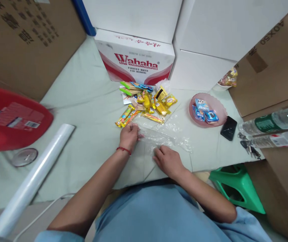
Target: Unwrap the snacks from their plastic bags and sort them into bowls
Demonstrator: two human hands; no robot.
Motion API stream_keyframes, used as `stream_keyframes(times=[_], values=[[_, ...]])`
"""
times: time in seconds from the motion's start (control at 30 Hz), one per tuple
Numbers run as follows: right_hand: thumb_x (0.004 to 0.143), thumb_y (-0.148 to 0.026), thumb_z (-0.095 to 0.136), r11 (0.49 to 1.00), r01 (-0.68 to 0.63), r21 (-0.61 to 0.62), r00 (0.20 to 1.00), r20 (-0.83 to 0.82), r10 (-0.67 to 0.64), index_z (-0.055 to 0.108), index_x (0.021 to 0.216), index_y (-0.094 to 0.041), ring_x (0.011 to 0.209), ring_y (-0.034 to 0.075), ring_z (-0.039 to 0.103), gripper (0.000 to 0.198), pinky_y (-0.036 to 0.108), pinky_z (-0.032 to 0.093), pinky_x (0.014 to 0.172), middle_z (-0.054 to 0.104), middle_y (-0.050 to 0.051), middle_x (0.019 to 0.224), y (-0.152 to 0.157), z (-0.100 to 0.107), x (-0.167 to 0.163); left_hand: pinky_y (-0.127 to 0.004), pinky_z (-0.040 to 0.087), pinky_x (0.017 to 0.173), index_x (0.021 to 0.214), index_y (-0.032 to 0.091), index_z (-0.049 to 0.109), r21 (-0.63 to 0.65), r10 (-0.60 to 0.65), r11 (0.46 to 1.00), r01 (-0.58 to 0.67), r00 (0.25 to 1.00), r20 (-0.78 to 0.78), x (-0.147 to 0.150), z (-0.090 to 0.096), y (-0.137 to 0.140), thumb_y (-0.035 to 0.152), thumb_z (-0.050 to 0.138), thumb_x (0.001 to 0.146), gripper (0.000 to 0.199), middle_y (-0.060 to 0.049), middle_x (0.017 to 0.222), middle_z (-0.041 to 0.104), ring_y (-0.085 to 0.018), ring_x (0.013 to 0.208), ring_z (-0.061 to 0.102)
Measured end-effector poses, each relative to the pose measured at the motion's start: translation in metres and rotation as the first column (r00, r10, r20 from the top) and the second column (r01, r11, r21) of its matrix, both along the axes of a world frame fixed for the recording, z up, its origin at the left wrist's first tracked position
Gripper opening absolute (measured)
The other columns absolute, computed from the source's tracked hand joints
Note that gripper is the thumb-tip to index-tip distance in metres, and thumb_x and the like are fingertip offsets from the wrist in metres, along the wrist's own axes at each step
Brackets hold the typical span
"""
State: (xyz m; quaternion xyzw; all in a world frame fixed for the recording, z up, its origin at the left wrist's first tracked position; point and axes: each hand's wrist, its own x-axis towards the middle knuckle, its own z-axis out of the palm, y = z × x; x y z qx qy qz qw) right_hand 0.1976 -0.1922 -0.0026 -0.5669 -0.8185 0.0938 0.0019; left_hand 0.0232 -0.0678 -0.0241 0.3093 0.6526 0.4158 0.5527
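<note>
A clear plastic bag (159, 137) lies crumpled across the cloth between my hands. My left hand (129, 134), with a red cord at the wrist, is closed on the bag's left end. At the bag's near edge my right hand (167, 159) rests with curled fingers pressed together; what they hold, if anything, is hidden beneath them. Just beyond my left hand lies a pile of wrapped snacks (147, 101), mostly yellow packets, with blue and green-ended ones at the back. To the right, a pink translucent bowl (222, 109) holds several blue snack packets (201, 105).
A Wahaha water carton (136, 60) and white boxes (204, 67) wall off the back. On the right are a black phone (228, 128), keys (249, 148) and plastic bottles (275, 121). A film roll (33, 178) and red container (15, 117) stand left; a green stool (239, 190) is below.
</note>
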Motion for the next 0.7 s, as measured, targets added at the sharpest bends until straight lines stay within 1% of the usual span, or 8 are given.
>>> stream_keyframes(times=[0.03, 0.1, 0.2, 0.33, 0.47, 0.53, 0.6, 0.7], values=[[0.107, -0.029, 0.057, 0.999, 0.026, -0.034, 0.999, 0.028, -0.025, 0.069, 0.105, -0.021, 0.084, 0.02, 0.06, 0.015, 0.031, 0.03, 0.061, 0.069, 0.006, 0.099, 0.001, 0.0, -0.002, -0.016, 0.037, 0.039, 0.09, 0.02, 0.054, 0.007, 0.001, 1.0, -0.001, 1.0, -0.005, 0.001, -0.001, 0.0, 0.031, 0.059, 0.088, 0.012, 0.005, 0.08, 0.062, -0.007, 0.044, 0.06], [0.107, -0.021, 0.05, 0.996, 0.052, -0.075, 0.997, 0.06, -0.048, 0.068, 0.1, -0.021, 0.081, 0.019, 0.059, 0.02, 0.032, 0.025, 0.059, 0.069, 0.005, 0.098, 0.004, 0.002, -0.006, -0.015, 0.037, 0.039, 0.093, 0.02, 0.054, 0.027, 0.005, 1.0, -0.005, 1.0, -0.022, 0.002, -0.003, 0.002, 0.031, 0.058, 0.091, 0.011, 0.005, 0.082, 0.063, -0.005, 0.042, 0.058], [0.108, -0.023, 0.047, 0.993, 0.037, -0.113, 0.998, 0.061, -0.03, 0.068, 0.101, -0.021, 0.081, 0.018, 0.059, 0.022, 0.033, 0.022, 0.058, 0.069, 0.005, 0.099, 0.005, 0.01, -0.011, -0.015, 0.038, 0.039, 0.098, 0.02, 0.055, 0.04, 0.021, 0.999, -0.018, 0.998, -0.056, 0.005, -0.007, 0.004, 0.031, 0.056, 0.094, 0.012, 0.003, 0.084, 0.066, -0.006, 0.043, 0.059], [0.108, -0.025, 0.046, 0.99, -0.008, -0.138, 1.0, 0.023, 0.011, 0.066, 0.102, -0.022, 0.081, 0.017, 0.06, 0.021, 0.032, 0.022, 0.058, 0.068, 0.004, 0.103, 0.005, 0.022, -0.011, -0.018, 0.042, 0.041, 0.101, 0.02, 0.057, 0.024, 0.019, 1.0, -0.017, 0.997, -0.073, 0.007, -0.011, 0.007, 0.031, 0.052, 0.097, 0.013, 0.0, 0.088, 0.069, -0.009, 0.047, 0.063], [0.109, -0.028, 0.046, 0.991, 0.0, -0.133, 0.999, 0.039, 0.005, 0.065, 0.114, -0.023, 0.088, 0.018, 0.063, 0.02, 0.03, 0.027, 0.059, 0.068, 0.006, 0.117, 0.015, 0.02, -0.004, -0.019, 0.042, 0.041, 0.1, 0.021, 0.056, 0.035, -0.007, 0.999, 0.01, 0.995, -0.096, 0.006, -0.012, 0.007, 0.032, 0.051, 0.096, 0.013, 0.0, 0.089, 0.069, -0.009, 0.047, 0.064], [0.11, -0.027, 0.044, 0.984, -0.023, -0.178, 0.997, 0.075, 0.037, 0.065, 0.115, -0.023, 0.09, 0.02, 0.064, 0.022, 0.029, 0.032, 0.061, 0.069, 0.006, 0.116, 0.021, 0.018, -0.003, -0.019, 0.044, 0.041, 0.099, 0.021, 0.055, 0.036, -0.018, 0.999, 0.022, 0.993, -0.119, 0.006, -0.013, 0.007, 0.033, 0.051, 0.096, 0.013, 0.0, 0.089, 0.069, -0.01, 0.048, 0.064], [0.11, -0.022, 0.043, 0.973, -0.057, -0.222, 0.989, 0.118, 0.085, 0.065, 0.115, -0.021, 0.093, 0.022, 0.066, 0.023, 0.029, 0.038, 0.063, 0.069, 0.007, 0.112, 0.023, 0.02, -0.005, -0.019, 0.045, 0.042, 0.098, 0.021, 0.054, 0.035, -0.031, 0.999, 0.036, 0.99, -0.136, 0.006, -0.014, 0.007, 0.034, 0.05, 0.097, 0.013, 0.0, 0.09, 0.069, -0.01, 0.048, 0.065], [0.107, -0.016, 0.043, 0.96, -0.105, -0.26, 0.975, 0.162, 0.151, 0.064, 0.119, -0.019, 0.098, 0.025, 0.068, 0.024, 0.031, 0.046, 0.065, 0.069, 0.011, 0.11, 0.017, 0.034, -0.016, -0.02, 0.046, 0.042, 0.094, 0.021, 0.052, 0.045, -0.039, 0.998, 0.045, 0.989, -0.141, 0.006, -0.015, 0.006, 0.034, 0.049, 0.098, 0.013, 0.0, 0.091, 0.068, -0.01, 0.048, 0.065]])
